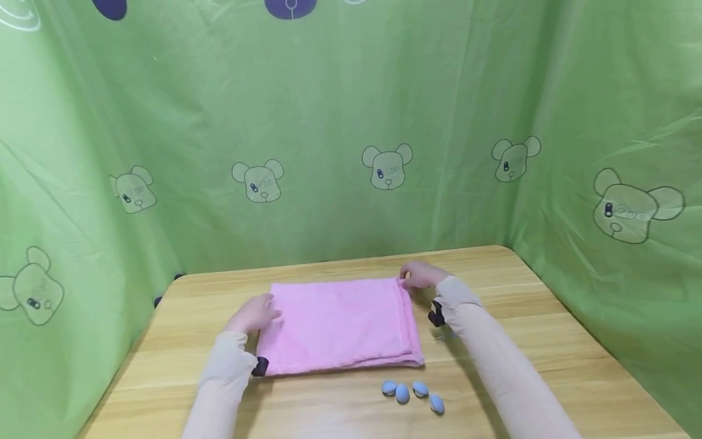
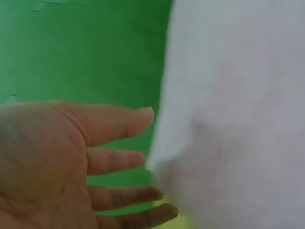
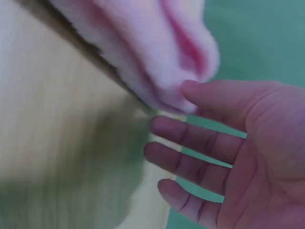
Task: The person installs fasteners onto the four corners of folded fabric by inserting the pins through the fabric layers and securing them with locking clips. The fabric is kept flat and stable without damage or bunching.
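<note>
A pink folded towel (image 1: 337, 323) lies flat on the wooden table, its layered folds showing along the right side. At its left edge is my left hand (image 1: 254, 314), fingers fairly straight and fingertips right at the cloth; the left wrist view shows the thumb and fingers (image 2: 119, 162) spread beside the towel's edge (image 2: 228, 105). My right hand (image 1: 423, 275) pinches the towel's far right corner. In the right wrist view, the thumb of that hand (image 3: 267, 143) presses the folded corner (image 3: 167, 71), with the index finger mostly hidden behind it and the other fingers extended.
Several small blue oval pieces (image 1: 403, 393) with pale undersides lie near the towel's front right corner. A thin small item (image 1: 437, 338) is partly hidden by the right wrist. Green curtains (image 1: 329, 122) with bear prints surround the table (image 1: 521, 305).
</note>
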Demonstrator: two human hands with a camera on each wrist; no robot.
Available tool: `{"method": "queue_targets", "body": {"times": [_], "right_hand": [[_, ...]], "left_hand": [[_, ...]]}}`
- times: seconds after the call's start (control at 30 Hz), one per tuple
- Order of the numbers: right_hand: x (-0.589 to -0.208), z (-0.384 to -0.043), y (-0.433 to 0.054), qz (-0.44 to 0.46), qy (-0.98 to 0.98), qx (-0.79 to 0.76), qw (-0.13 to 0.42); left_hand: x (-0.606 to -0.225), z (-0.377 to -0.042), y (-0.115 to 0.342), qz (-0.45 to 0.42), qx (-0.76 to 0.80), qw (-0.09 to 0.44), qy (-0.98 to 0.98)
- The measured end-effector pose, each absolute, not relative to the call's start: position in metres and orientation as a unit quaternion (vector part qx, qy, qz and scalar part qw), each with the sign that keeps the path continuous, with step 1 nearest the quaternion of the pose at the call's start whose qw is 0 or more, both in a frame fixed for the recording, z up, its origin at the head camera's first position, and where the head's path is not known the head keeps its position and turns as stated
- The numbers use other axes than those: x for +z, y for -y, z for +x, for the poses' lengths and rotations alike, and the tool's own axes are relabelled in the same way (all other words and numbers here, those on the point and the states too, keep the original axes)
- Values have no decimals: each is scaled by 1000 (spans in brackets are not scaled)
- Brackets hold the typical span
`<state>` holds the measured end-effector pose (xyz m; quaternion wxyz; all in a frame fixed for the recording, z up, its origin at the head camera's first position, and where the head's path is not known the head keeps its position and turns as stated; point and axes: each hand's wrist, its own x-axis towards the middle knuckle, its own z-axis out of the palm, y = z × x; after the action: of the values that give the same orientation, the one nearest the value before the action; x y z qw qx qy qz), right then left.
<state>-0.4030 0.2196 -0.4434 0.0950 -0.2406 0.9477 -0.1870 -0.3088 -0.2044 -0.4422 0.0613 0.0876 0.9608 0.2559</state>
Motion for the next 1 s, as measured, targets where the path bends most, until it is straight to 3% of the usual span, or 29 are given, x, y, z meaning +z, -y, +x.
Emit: {"method": "queue_targets", "body": {"times": [0.2, 0.53, 0.73, 0.83, 1.0], "right_hand": [[-429, -390, -247, -233, -942, -233, 64], [-409, -350, -281, -212, -934, -286, -18], [-413, -319, -287, -268, -918, -292, -32], [-422, -308, -288, -304, -905, -296, -13], [-437, -295, -281, -285, -907, -297, 87]], "left_hand": [[-414, -299, 206, 97, 286, 55, -952], [-387, -274, 164, 166, 354, -41, -919], [-387, -266, 124, 246, 359, -33, -900], [-391, -265, 104, 290, 336, -15, -896], [-405, -261, 71, 338, 277, 12, -900]]}}
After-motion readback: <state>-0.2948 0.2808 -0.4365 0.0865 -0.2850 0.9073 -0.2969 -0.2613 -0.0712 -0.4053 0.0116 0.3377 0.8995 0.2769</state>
